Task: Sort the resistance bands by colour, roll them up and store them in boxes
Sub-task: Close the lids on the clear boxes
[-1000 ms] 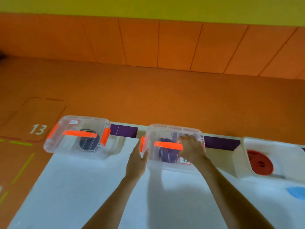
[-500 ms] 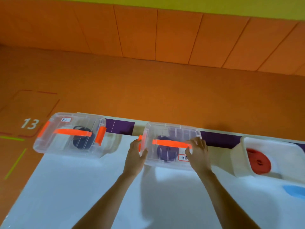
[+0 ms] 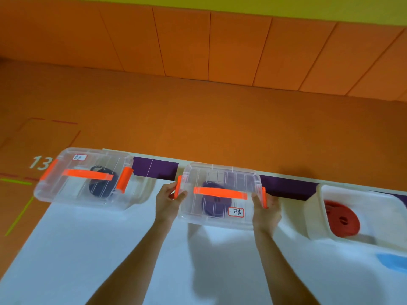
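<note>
A clear lidded box (image 3: 220,172) with an orange handle stands at the table's far edge and holds a rolled purple band (image 3: 217,202). My left hand (image 3: 168,200) grips the orange latch on its left end. Its right-end latch sits under the fingers of my right hand (image 3: 267,209). To the left, a second clear box (image 3: 72,190), latched shut, contains a rolled dark blue band (image 3: 100,187). An open white box (image 3: 361,208) on the right holds a rolled red band (image 3: 341,219).
The white table (image 3: 110,249) ends on the left above an orange floor marked with the number 13 (image 3: 40,162). A purple strip (image 3: 155,169) runs along the far edge. A blue patch (image 3: 394,261) lies at the right edge.
My right hand has moved off the lid's top to the right-end latch. The left hand stays at the left latch. The view has shifted closer.
</note>
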`<state>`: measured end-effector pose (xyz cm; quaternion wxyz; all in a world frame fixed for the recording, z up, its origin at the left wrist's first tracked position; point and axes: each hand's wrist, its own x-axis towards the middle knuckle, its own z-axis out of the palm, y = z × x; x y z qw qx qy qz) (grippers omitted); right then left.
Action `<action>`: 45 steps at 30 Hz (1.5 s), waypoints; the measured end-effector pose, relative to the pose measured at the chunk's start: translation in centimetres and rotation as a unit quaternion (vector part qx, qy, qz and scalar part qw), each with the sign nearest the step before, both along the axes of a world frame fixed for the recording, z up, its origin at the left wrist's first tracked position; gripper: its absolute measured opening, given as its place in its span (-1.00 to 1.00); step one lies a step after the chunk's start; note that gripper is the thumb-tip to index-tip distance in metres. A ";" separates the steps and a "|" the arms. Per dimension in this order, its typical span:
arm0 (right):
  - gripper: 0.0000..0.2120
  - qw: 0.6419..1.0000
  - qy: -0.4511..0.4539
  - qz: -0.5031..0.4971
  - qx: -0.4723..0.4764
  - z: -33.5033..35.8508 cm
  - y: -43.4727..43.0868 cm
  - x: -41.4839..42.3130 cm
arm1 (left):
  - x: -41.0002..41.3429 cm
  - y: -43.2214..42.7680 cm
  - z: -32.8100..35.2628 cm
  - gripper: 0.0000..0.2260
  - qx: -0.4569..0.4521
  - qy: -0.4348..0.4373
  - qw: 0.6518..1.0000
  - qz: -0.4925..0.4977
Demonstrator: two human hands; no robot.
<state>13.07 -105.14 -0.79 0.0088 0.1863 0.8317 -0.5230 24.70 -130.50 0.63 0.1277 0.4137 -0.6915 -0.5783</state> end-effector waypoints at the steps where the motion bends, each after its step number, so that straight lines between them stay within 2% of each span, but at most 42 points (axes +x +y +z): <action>1: -0.73 1.000 0.012 0.009 0.013 -0.1 -0.1 -0.1 | -0.1 0.2 0.1 -0.75 -0.033 -0.006 0.999 -0.007; 7: -0.73 0.995 0.069 0.032 0.062 0.3 -0.4 0.1 | -0.2 1.1 0.5 -0.84 -0.132 -0.023 0.991 0.006; 14: -0.73 0.983 0.121 0.053 0.128 1.0 -1.1 0.6 | 0.1 1.8 0.4 -0.86 -0.185 0.000 0.983 0.013; 16: -0.71 0.986 0.114 0.050 0.111 1.1 -1.1 0.6 | -0.1 1.7 0.3 -0.74 -0.136 0.015 0.990 0.024; 19: -0.68 0.996 0.050 0.025 0.068 1.0 -0.7 0.3 | -0.7 0.5 0.7 -0.56 -0.015 0.011 1.000 0.006; 22: -0.60 0.999 -0.014 0.040 0.030 0.0 0.2 -0.6 | -0.9 -0.9 0.6 -0.57 0.062 0.025 0.996 -0.054; 25: -0.57 0.994 -0.020 0.103 0.038 -0.4 0.1 -1.0 | -0.9 -1.4 0.5 -0.62 0.085 0.042 0.992 -0.084; 29: -0.64 0.984 0.041 0.120 0.129 0.1 -0.8 -0.2 | -0.6 -0.6 -0.2 -0.74 -0.021 0.029 0.995 -0.090; 33: -0.65 0.972 0.068 0.121 0.189 0.8 -1.4 0.1 | -0.3 0.0 -0.5 -0.63 -0.118 0.004 0.987 -0.113; 36: -0.62 0.965 0.036 0.163 0.204 1.4 -1.3 0.1 | -0.4 0.2 -0.4 -0.56 -0.174 -0.026 0.970 -0.168; 38: -0.61 0.947 -0.002 0.219 0.235 2.6 -0.8 0.3 | -0.3 0.5 0.2 -0.55 -0.232 -0.065 0.953 -0.181; 41: -0.62 0.907 0.006 0.274 0.319 4.1 1.7 0.6 | -0.4 1.7 2.2 -0.50 -0.381 -0.119 0.898 -0.186; 44: -0.80 0.869 0.042 0.285 0.402 5.5 5.4 1.6 | -0.7 4.8 4.7 -0.56 -0.419 -0.090 0.873 -0.235; 45: -0.83 0.866 0.050 0.282 0.409 5.9 6.9 2.0 | -0.7 6.3 5.4 -0.60 -0.417 -0.082 0.865 -0.266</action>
